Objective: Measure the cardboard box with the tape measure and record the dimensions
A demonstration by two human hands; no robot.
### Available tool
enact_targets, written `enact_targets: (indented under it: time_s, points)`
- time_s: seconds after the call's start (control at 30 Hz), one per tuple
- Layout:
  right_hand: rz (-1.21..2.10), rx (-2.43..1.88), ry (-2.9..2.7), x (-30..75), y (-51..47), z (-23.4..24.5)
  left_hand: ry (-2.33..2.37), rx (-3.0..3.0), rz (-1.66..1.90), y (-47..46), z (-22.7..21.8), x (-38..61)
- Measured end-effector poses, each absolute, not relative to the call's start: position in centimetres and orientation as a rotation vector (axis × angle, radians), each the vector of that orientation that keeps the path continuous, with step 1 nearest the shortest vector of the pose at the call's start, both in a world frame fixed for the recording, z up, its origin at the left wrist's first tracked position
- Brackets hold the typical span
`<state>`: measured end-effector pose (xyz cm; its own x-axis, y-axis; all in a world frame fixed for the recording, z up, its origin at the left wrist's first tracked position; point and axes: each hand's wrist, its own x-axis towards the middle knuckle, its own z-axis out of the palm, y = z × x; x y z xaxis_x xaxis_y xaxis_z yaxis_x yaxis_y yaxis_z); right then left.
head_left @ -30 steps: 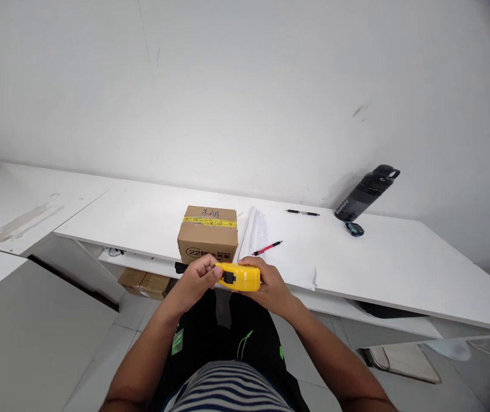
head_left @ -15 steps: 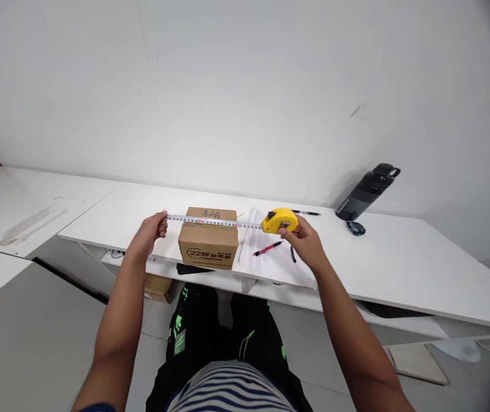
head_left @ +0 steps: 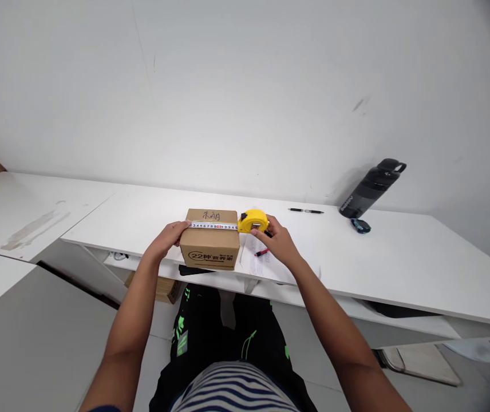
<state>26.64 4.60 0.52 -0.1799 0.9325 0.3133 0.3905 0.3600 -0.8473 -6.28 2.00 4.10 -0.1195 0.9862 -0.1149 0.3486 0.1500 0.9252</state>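
a dark bottle (head_left: 372, 189) stands far right; the right hand (head_left: 281, 241), closed round the tape measure (head_left: 252, 220) right of the carton (head_left: 210, 250), partly hides a red pen (head_left: 261, 252). left hand (head_left: 166, 240) pinches the blade's end (head_left: 193, 225). white worktop (head_left: 378, 266), white wall (head_left: 236, 103).

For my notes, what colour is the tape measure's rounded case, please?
The rounded case is yellow; head view.

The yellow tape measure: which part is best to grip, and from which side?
Probably the yellow case, from the right, where the right hand holds it: its blade exits left across the cardboard box, so gripping there might cover it.
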Motion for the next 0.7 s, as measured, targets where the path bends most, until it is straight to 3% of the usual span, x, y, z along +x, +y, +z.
enact_targets:
  time_s: [0.23,0.43,0.57,0.7]
  points:
    - [0.52,-1.297,-1.897,27.5,5.5,1.8,1.582,1.48,0.867,2.1,6.6,-8.3]
    - [0.179,-1.062,-1.87,25.8,-0.1,1.7,1.512,1.448,1.103,5.3,10.1,-8.8]
    - [-0.256,-0.735,-1.782,20.1,-7.6,0.6,1.469,1.627,0.898,8.7,11.3,-5.9]
    - [-0.332,-0.731,-1.894,15.4,-10.4,0.5,1.548,1.886,0.763,10.9,10.5,-2.8]
